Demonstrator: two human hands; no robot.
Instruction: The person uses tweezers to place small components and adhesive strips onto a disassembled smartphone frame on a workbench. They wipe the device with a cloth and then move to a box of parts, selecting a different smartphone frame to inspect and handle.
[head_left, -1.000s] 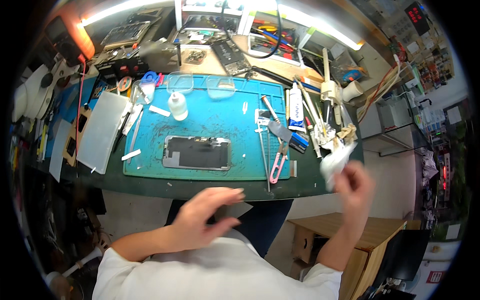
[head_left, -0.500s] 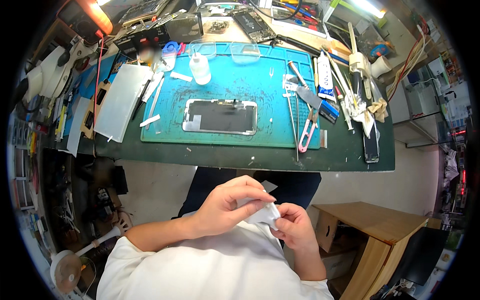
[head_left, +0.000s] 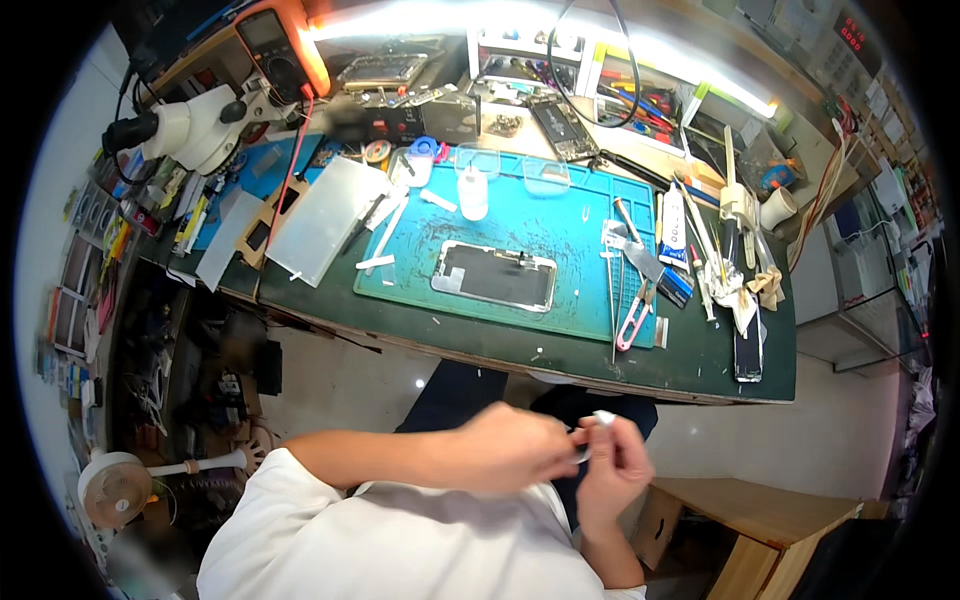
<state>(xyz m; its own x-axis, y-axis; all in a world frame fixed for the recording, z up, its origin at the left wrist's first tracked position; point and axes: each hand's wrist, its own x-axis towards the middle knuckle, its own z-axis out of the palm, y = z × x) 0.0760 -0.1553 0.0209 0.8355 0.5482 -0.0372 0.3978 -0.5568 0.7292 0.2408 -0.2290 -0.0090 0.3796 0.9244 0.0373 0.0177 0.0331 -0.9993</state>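
Observation:
Both of my hands are together over my lap, below the bench edge. My right hand [head_left: 614, 468] is closed on a small crumpled white cloth [head_left: 603, 418], which shows above the thumb and fingertips. Curled and smeared by motion, my left hand [head_left: 515, 445] meets it from the left, its fingertips closed at the lower part of the cloth. On the teal work mat [head_left: 400, 285] lies a phone screen panel [head_left: 495, 278], dark with a silver frame and a flex cable along its upper edge. Neither hand touches it.
Behind the panel stand a white dispenser bottle [head_left: 473, 195] and a clear tray [head_left: 546, 177]. Pink-handled pliers [head_left: 634, 322], a tube [head_left: 673, 225] and a blue box [head_left: 676, 287] lie on the right. A microscope [head_left: 195, 130] and an orange multimeter [head_left: 283, 50] stand at the left.
My view has tilted up and shifted left, so the bench sits lower and further right. My left hand has curled from a loose pinch; less of the white cloth shows.

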